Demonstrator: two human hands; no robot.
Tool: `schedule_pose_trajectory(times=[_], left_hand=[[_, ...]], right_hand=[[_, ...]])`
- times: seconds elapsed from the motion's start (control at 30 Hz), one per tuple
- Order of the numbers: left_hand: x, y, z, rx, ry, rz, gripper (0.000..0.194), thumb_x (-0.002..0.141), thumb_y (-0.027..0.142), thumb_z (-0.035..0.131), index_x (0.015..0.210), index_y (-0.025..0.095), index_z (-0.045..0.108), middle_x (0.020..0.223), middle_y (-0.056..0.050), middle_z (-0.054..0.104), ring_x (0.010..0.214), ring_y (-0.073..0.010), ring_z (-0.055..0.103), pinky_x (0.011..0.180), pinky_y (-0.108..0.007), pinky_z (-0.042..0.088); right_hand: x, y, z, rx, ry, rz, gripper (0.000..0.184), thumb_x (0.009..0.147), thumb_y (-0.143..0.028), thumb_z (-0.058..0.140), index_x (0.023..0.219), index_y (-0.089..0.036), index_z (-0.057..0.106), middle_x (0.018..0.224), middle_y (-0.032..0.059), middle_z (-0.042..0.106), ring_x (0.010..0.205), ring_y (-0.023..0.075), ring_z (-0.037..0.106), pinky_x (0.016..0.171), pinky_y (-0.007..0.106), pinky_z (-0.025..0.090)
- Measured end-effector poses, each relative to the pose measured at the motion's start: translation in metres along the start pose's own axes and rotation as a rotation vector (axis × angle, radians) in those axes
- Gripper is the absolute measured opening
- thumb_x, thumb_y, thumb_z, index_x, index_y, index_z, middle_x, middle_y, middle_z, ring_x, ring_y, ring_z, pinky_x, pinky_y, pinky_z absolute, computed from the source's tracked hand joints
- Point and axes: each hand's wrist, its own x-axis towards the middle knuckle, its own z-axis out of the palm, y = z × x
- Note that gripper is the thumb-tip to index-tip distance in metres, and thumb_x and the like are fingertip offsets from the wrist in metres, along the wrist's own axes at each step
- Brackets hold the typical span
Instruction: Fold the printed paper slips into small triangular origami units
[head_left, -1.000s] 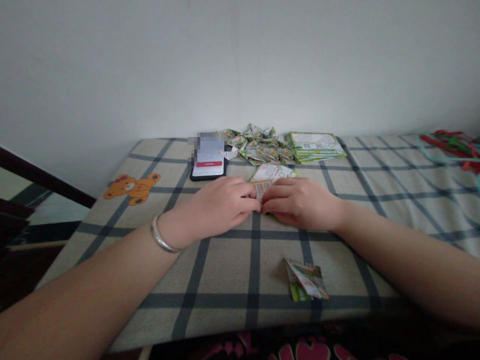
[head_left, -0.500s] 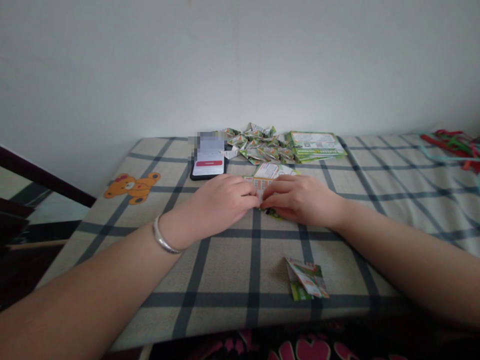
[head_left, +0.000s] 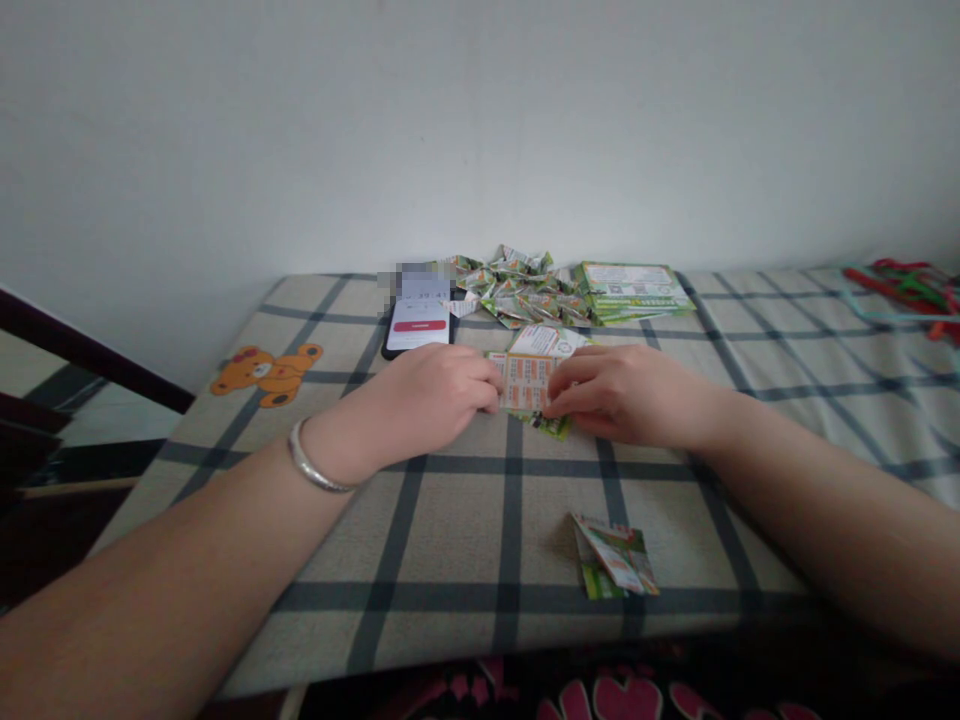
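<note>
One printed paper sheet, white with orange blocks and green edging, lay on the bench, which was covered by a beige woven cloth with dark blue-grey checks; clock positions are taken from this sheet. A white printed panel showed at twelve to one o'clock, a green printed corner at five; whether all were one piece could not be told. Left hand, at nine o'clock: fingers bent, tips touching the sheet's near-side left edge. Right hand, at three: fingers curled, tips on its right edge. Whether either set pinched the paper or only pressed it could not be told. One plain silver-coloured bangle, on the left wrist, at eight. One black-edged phone, screen lit with a red bar, at ten. One heap of crumpled-looking, folded green-and-white paper pieces, at twelve. One stack of flat green-and-white leaflets, between one and two, just beside the heap. One single folded green-and-white paper piece, at five, well apart. One orange bear figure, at nine, beyond the left hand. Red and green strips, between two and three.
</note>
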Motion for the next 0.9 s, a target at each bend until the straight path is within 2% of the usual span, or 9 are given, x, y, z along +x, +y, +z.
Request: schedule_pose_trajectory(times=[0.37,0.67,0.9], left_hand=[[0.000,0.002,-0.001,-0.042,0.018,-0.034,0.033,0.088,0.003,0.044,0.083,0.016,0.074,0.098,-0.004,0.072,0.087,-0.0165,0.065,0.083,-0.032,0.052],[0.000,0.001,-0.001,-0.037,0.003,-0.040,0.029,0.088,0.004,0.048,0.082,0.014,0.075,0.100,-0.006,0.073,0.091,-0.0172,0.066,0.087,-0.032,0.053],[-0.002,-0.001,-0.001,-0.034,-0.008,-0.032,0.031,0.087,0.004,0.046,0.082,0.015,0.074,0.098,-0.005,0.073,0.092,-0.0170,0.066,0.088,-0.031,0.053]], right_hand=[[-0.008,-0.001,-0.012,0.004,-0.042,0.078,0.020,0.085,-0.018,0.060,0.096,-0.027,0.074,0.106,0.0000,0.072,0.090,0.0161,0.065,0.072,0.029,0.046],[-0.012,-0.001,-0.017,0.054,-0.086,0.078,0.028,0.081,-0.010,0.057,0.096,-0.025,0.075,0.113,-0.0001,0.072,0.098,0.0166,0.065,0.082,0.030,0.046],[-0.012,0.003,-0.022,-0.051,-0.097,0.012,0.023,0.084,-0.015,0.057,0.093,-0.026,0.074,0.108,-0.0003,0.073,0.092,0.0194,0.061,0.088,0.038,0.039]])
